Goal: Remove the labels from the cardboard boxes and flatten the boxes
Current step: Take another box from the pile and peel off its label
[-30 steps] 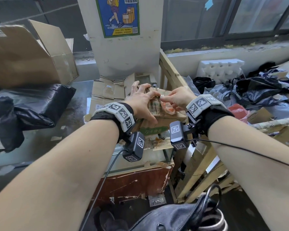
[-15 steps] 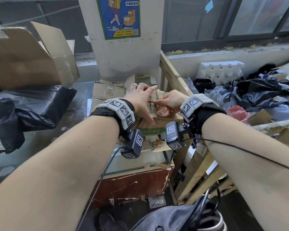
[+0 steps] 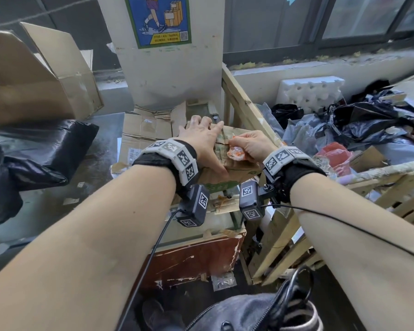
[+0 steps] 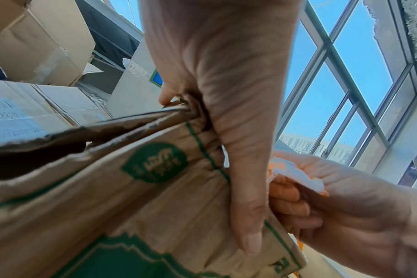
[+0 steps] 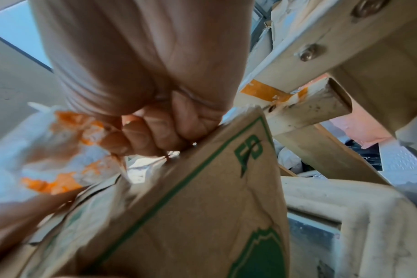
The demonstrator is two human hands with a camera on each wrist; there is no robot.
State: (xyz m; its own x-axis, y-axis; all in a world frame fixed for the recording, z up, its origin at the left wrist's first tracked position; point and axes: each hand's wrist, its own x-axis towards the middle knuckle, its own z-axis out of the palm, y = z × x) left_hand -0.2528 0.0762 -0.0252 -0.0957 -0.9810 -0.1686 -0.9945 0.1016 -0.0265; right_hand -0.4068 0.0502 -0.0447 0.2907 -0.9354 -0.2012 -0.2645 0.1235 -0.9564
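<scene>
A worn brown cardboard box point(image 3: 239, 168) with green print point(image 4: 155, 206) sits on a glass-topped stand in front of me. My left hand point(image 3: 201, 142) lies on its top with straight, spread fingers, and the thumb point(image 4: 248, 216) presses down the near face. My right hand point(image 3: 249, 144) is at the box's top right. Its curled fingers point(image 5: 143, 135) clutch a crumpled white-and-orange label wad point(image 3: 236, 154) point(image 5: 48, 159) and pinch at the box's top edge. What the fingertips pinch is hidden.
Flattened cardboard point(image 3: 144, 132) lies behind the box, and a big open carton point(image 3: 34, 80) and black bag point(image 3: 34, 149) are at left. A wooden crate frame point(image 3: 242, 101) rises on the right, holding a heap of plastic bags point(image 3: 368, 125) and white foam point(image 3: 311, 91).
My right hand has drawn back slightly to the right with the wad. My left hand has slid farther onto the box top and flattened.
</scene>
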